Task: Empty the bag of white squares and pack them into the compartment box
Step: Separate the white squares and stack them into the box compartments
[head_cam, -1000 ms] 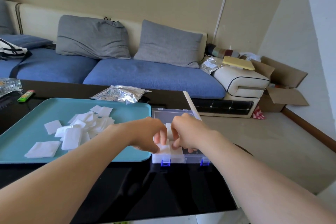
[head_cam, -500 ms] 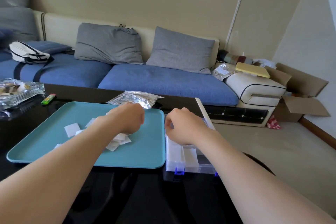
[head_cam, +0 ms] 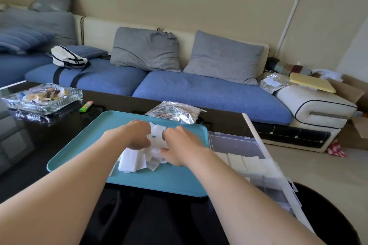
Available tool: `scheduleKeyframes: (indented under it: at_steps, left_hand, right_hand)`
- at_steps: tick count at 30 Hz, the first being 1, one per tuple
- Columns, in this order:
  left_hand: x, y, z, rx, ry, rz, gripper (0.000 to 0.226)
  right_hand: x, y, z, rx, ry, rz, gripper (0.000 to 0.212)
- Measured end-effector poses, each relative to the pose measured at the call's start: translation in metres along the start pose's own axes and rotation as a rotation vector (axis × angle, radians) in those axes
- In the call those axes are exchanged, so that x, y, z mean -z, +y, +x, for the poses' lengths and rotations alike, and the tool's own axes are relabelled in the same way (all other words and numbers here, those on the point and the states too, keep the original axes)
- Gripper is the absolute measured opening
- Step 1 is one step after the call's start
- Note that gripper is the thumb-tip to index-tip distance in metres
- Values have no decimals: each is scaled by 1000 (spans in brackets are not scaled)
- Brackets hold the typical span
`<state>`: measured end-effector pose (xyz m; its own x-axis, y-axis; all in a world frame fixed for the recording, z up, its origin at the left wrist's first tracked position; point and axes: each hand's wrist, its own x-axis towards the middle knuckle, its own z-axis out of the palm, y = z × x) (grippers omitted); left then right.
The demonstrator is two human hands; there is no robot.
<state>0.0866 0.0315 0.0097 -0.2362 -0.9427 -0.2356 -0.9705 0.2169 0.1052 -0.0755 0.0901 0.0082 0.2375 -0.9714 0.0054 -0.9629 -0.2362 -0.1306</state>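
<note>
White squares [head_cam: 133, 163], heaped on the teal tray [head_cam: 83, 145] beside the compartment box [head_cam: 235, 142]; your left hand [head_cam: 137, 135] and right hand [head_cam: 180, 143], fingers curled round a loose clump, risk thin pieces slipping and scattering.

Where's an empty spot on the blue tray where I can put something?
The tray is bare on its left, between its rim and the left hand, and along its near edge below the white squares. The dark table between the glass ashtray and the tray is free too. The middle is crowded: the right hand and the left are both in the pile.
</note>
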Motion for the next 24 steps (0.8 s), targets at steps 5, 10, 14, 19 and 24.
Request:
scheduleKeyframes:
  at_steps: [5, 10, 14, 19, 24]
  left_hand:
    - [-1, -6, 5, -38, -32, -30, 65]
    - [-1, -12, 10, -44, -2, -56, 92]
    - [2, -13, 14, -58, 41, -79, 75]
    - [2, -9, 17, -65, 111, -102, 30]
    - [1, -5, 14, -109, 159, -102, 16]
  right_hand:
    - [-2, -11, 12, 79, -59, 52, 43]
    - [-3, -15, 20, 57, -88, 17, 19]
    - [-5, -10, 26, 34, -68, 33, 29]
    - [-7, 2, 30, 40, -11, 68, 40]
    - [-6, 17, 32, -27, 50, 182, 38]
